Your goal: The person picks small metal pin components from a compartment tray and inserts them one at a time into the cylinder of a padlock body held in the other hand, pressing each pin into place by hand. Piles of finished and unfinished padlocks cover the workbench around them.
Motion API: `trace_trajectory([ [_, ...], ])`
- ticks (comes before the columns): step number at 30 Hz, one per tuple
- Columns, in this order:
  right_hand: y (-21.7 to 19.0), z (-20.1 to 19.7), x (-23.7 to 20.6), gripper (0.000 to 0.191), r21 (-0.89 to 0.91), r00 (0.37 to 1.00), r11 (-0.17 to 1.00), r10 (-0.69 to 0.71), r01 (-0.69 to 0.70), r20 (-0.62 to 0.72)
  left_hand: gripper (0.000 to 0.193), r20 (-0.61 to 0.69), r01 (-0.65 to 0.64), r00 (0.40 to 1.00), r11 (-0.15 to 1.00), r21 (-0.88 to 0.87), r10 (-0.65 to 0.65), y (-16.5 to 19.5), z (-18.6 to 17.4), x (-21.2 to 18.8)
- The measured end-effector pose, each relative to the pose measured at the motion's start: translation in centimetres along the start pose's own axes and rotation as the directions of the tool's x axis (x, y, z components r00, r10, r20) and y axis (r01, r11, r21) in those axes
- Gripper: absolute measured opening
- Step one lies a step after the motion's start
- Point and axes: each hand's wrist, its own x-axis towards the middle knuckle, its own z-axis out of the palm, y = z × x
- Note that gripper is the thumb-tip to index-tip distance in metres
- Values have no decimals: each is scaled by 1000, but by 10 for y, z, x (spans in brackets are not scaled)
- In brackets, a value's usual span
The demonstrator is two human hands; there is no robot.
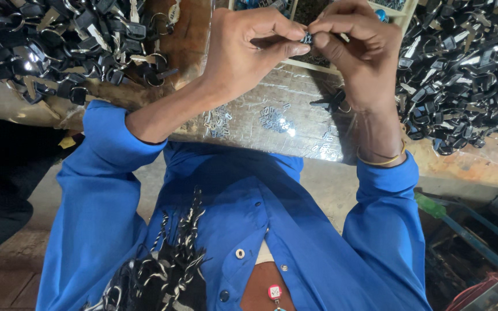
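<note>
- A small dark part (pixel 307 38) is sitting pinched between the fingertips of both hands, held up over the workbench (pixel 272 98) near the top middle of the view; its exact shape is too small to tell.
- The left hand (pixel 249 52) is closing thumb and forefinger on the part's left side, the other fingers curled in.
- The right hand (pixel 357 49) is gripping the part from the right, fingers bunched tight over it; a thin bangle (pixel 383 162) is circling that wrist.
- Just under the hands, small shiny metal pieces (pixel 272 120) are lying scattered on the bench's glossy top.
- A heap of black-headed keys (pixel 64 46) is lying at the left, and another heap of keys (pixel 462 75) at the right.
- A light wooden tray (pixel 324 68) is standing behind the hands.
- Blue shirt sleeves (pixel 102 190) are covering both forearms.
</note>
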Motion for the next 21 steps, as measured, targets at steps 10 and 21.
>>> trace_trajectory([
  [10,3,-3,7,22,-820,949,517,-301,245,94,13,-9,-6,1000,998,-65,5,-2,1,0],
  [21,6,-18,-3,18,-575,958,800,-270,171,-91,13,-7,-33,999,999,-26,33,-2,0,1],
])
